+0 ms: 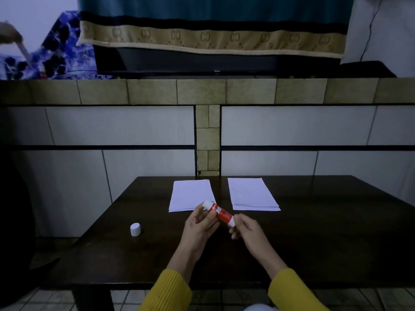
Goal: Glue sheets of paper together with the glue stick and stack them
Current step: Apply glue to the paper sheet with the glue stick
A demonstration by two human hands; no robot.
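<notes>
Red and white, the glue stick sits slung between both hands above the dark table, its long axis slanting from up-left and farther away, down to the right and nearer the person. The left hand wraps the upper barrel, fingers curled round it just below the white open end. The right hand pinches the lower white base between thumb and fingertips. That looks very much like the twist grip, winding the glue up, though whether any glue is showing at the tip I cannot tell.

The cap is off and stands on the table well out to the left of the left hand, apart from everything.

Now the relation that matters: both paper stacks lie ahead of the grip, farther from the person. The left paper stack is just beyond the stick's open end; the tip overlaps its near corner in this view. The right paper stack sits ahead and slightly right, near but clear of the right hand.

My read: with the open end aimed up-left, the left stack is the natural first target. The stick must tip nose-down, and the left hand, already on the barrel and nearer that stack, could carry it, unless the right takes over.
</notes>
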